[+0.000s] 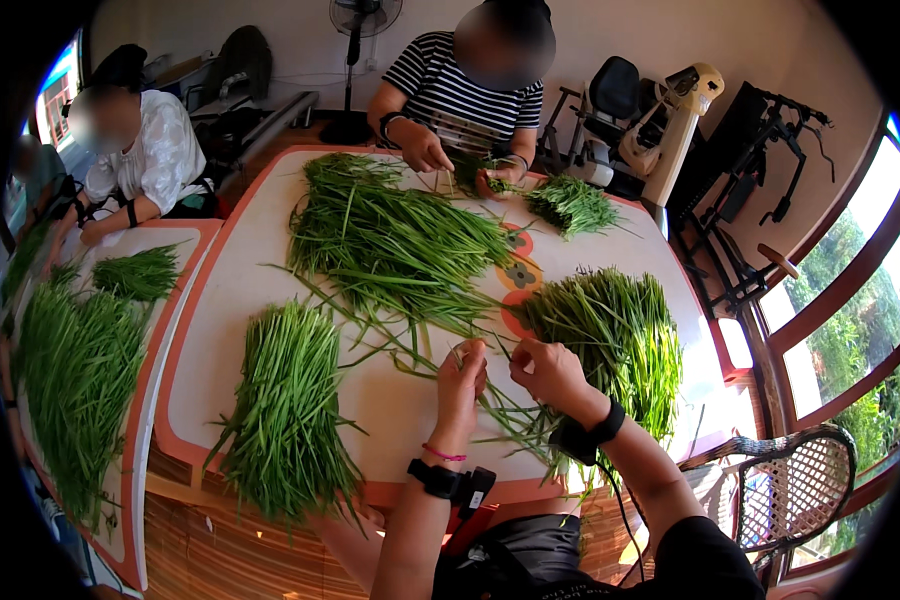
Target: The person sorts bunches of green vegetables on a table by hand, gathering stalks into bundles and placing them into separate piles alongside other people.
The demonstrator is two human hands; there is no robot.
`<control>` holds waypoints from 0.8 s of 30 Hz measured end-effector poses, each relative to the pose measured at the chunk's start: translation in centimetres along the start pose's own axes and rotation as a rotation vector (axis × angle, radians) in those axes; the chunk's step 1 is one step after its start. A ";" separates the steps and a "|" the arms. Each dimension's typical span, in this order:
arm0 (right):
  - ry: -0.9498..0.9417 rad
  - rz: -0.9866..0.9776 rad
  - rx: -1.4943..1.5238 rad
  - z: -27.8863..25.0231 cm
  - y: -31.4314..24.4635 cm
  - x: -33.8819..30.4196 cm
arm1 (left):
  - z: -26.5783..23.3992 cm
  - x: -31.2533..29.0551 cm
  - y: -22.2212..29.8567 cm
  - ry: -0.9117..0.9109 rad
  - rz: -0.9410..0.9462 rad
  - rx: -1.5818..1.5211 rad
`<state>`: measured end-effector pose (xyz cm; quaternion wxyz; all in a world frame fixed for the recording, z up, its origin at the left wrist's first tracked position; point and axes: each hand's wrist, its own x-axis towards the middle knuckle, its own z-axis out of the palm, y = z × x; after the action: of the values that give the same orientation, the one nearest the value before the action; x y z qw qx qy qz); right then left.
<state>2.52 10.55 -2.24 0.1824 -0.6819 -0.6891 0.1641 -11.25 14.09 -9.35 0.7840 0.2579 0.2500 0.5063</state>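
My left hand (460, 378) is closed in a pinch near the table's front, with a thin pale stem end of a chive showing at its fingertips. Close beside it, my right hand (553, 374) also has its fingers pressed together; what they hold is too small to make out. Loose green blades lie below and between the two hands. A thick bundle of chives (630, 335) is just beyond my right hand. Another neat bundle of chives (288, 400) rests left of my left hand, its leaf tips hanging over the front edge. Farther off spreads a large loose pile of chives (390, 240).
Across the white, orange-edged table (210, 340) a person in a striped shirt (432, 85) handles chives beside a small bundle (573, 205). At left, a second table (160, 330) holds more chives, with people seated there. A wicker chair (795, 485) stands right, near windows.
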 end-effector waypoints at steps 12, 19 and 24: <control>0.217 0.161 0.076 -4.6 2.1 -1.3 | 0.2 0.0 -0.5 0.086 0.112 0.061; 0.358 0.072 -0.319 -6.6 7.7 -1.7 | 1.1 -0.1 -1.0 -0.062 0.056 -0.154; 0.368 0.052 -0.328 -5.8 7.0 -1.3 | 0.4 -0.3 -0.1 -0.065 -0.014 -0.058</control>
<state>11.45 9.22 -0.53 0.1875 -0.7383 -0.6439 -0.0721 -11.04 13.68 -9.08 0.8024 0.2495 0.2113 0.4993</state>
